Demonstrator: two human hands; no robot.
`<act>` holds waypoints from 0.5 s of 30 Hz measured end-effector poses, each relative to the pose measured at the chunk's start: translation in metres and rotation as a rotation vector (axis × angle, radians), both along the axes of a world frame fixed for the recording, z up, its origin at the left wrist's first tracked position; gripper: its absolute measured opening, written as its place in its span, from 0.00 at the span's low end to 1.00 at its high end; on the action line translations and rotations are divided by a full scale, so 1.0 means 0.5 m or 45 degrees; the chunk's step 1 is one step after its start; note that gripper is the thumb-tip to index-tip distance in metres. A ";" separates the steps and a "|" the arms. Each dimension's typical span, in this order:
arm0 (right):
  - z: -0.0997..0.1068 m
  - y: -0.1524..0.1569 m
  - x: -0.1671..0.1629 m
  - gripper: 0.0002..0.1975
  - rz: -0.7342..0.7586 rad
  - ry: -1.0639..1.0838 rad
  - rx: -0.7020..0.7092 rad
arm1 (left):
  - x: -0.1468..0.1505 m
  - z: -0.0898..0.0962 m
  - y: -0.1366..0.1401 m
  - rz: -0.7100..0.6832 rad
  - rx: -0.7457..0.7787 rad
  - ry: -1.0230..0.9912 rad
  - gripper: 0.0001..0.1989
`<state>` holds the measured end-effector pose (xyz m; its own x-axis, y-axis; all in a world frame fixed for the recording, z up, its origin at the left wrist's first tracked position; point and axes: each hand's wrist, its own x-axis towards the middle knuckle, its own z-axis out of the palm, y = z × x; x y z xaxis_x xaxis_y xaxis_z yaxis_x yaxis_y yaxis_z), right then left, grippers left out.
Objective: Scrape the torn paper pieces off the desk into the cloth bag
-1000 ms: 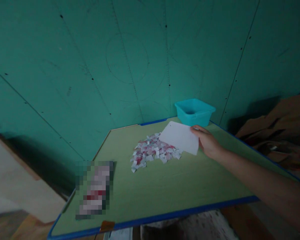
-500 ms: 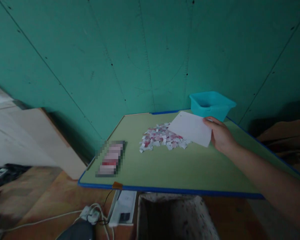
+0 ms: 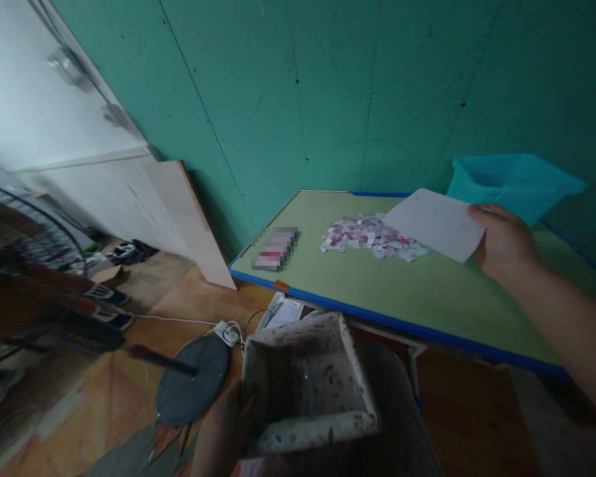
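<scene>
A heap of small white and pinkish paper scraps (image 3: 365,237) lay on the green worktop (image 3: 402,298), its right-hand side partly hidden by a white sheet (image 3: 434,222). The person's right hand (image 3: 506,242) held that sheet to the right of the heap, the thumb on top and the other fingers mostly out of sight beneath it, pinching its near edge; whether the sheet's far corner touched the scraps could not be told. The right forearm was cut off by the picture's edge. Nearer the person than the heap, below the worktop's blue edging, stood a speckled bin (image 3: 322,427) with a deeply shadowed inside. The left hand (image 3: 233,411) was at the bin's left side, dim and blurred, its fingers lost in shadow, so it could not be told whether they gripped the wall or merely rested there. Behind the heap and to its right sat a turquoise tub (image 3: 516,189), its lower part partly covered by the sheet and right hand. Left of the heap lay a flat object (image 3: 275,248) obscured by pixelation, and farther left a fan (image 3: 30,265) was smeared and cropped.
</scene>
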<state>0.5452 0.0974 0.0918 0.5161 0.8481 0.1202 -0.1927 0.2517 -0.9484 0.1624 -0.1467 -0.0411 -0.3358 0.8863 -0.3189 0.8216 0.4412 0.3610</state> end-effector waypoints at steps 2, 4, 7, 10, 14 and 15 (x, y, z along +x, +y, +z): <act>-0.001 -0.001 -0.001 0.04 0.015 -0.006 0.007 | -0.021 -0.002 -0.012 0.074 0.022 -0.127 0.13; -0.001 -0.001 0.000 0.05 0.032 -0.007 0.018 | -0.036 -0.004 -0.018 0.134 0.041 -0.229 0.14; 0.000 -0.001 0.006 0.04 0.054 -0.006 0.039 | -0.039 0.001 -0.015 0.141 0.078 -0.428 0.13; 0.000 0.002 0.016 0.04 0.056 -0.006 0.061 | -0.021 0.014 0.003 0.178 0.165 -0.607 0.11; -0.002 0.008 0.025 0.03 0.048 -0.021 0.072 | 0.013 0.035 0.027 0.266 0.246 -0.794 0.10; -0.003 0.009 0.027 0.03 0.050 -0.029 0.072 | 0.021 0.039 0.030 0.288 0.251 -0.844 0.09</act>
